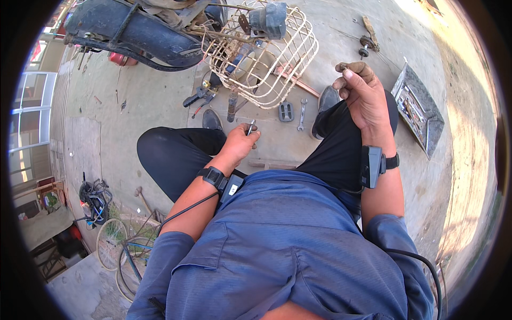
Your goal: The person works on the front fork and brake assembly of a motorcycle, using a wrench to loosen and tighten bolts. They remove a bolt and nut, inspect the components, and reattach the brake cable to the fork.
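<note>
My left hand (239, 143) grips a small shiny metal part (251, 127) between thumb and fingers, above the floor between my knees. Raised over my right knee, my right hand (363, 94) pinches a tiny dark piece (344, 69) at its fingertips; its kind is too small to tell. On the concrete between my shoes lie a bicycle pedal (286, 111) and a double open-ended wrench (302, 115). Beyond them a rusty cream wire basket (294, 60) carries a dark grey housing, possibly a lamp (272, 21).
To the right, a metal tray (434, 128) holds several wrenches. An axle assembly (365, 45) lies farther off. A vehicle with a dark mudguard (160, 42) stands upper left, near a black-handled lever (194, 99). A hammer (141, 196) and bicycle wheels (99, 250) are lower left.
</note>
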Available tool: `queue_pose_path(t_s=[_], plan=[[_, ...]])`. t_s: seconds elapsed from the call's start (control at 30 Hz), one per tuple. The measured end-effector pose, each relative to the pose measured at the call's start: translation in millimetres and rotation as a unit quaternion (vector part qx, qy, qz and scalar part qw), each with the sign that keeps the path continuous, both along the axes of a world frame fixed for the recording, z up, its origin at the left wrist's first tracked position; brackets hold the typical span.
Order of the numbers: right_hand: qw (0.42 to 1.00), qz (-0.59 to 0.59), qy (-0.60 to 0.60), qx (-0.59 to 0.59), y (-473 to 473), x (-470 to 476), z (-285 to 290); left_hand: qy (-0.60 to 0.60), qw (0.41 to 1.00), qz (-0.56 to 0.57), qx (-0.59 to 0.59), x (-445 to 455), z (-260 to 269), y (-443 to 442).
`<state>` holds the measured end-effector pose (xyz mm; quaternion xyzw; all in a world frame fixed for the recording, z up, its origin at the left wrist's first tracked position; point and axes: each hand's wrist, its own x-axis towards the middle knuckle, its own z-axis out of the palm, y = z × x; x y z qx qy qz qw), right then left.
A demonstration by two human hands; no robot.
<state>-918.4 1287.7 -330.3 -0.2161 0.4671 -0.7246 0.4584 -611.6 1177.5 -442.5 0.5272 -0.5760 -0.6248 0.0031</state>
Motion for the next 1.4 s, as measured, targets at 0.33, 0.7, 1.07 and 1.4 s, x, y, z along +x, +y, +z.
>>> queue_pose_path(t_s=[0.33, 0.7, 1.07, 1.4], plan=[[1.000, -0.001, -0.015, -0.002, -1.3, 1.4, 2.2, 0.005, 1.000, -0.004, -0.002, 0.1, 0.6, -0.3], [1.000, -0.003, -0.019, -0.010, -1.3, 1.3, -0.9, -0.006, 1.000, -0.009, -0.006, 0.9, 0.6, -0.6], [0.999, 0.009, -0.033, -0.012, -0.2, -0.1, -0.7, -0.002, 1.000, -0.009, -0.013, 0.3, 2.8, 0.6], [0.999, 0.007, -0.031, -0.007, -2.1, 0.8, 0.5, 0.002, 1.000, -0.006, -0.003, -0.5, 5.8, -0.1]])
